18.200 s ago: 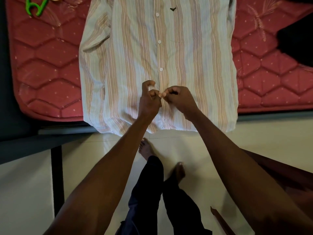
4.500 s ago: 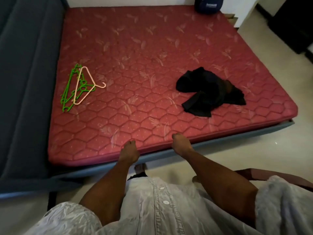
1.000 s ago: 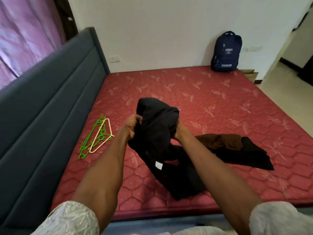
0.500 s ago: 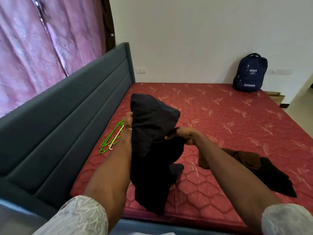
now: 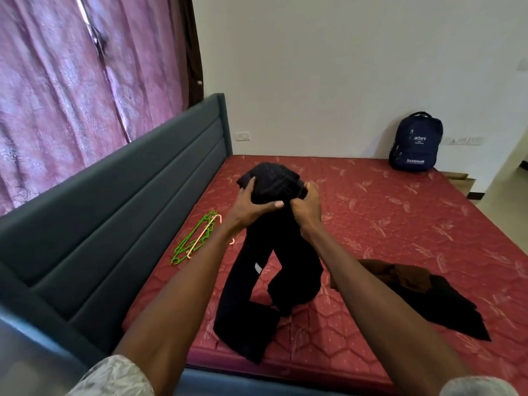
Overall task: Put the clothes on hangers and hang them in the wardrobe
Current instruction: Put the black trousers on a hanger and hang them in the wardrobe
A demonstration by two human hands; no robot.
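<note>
Both my hands grip the black garment (image 5: 268, 270) bunched up over the bed (image 5: 400, 224): left hand (image 5: 251, 207), right hand (image 5: 305, 208). Looks like trousers, hard to tell. Hangers (image 5: 197, 238) lie left.

2 hands (image 5: 251, 204) (image 5: 307, 207), 2 dark garments (image 5: 257, 295) (image 5: 423, 292), 1 hanger pile (image 5: 197, 238), 1 backpack (image 5: 417, 142), 1 mattress (image 5: 400, 224).

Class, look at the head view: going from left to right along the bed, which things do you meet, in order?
Curtain → headboard → hangers → black garment held up by both hands → brown and black clothes on the mattress
</note>
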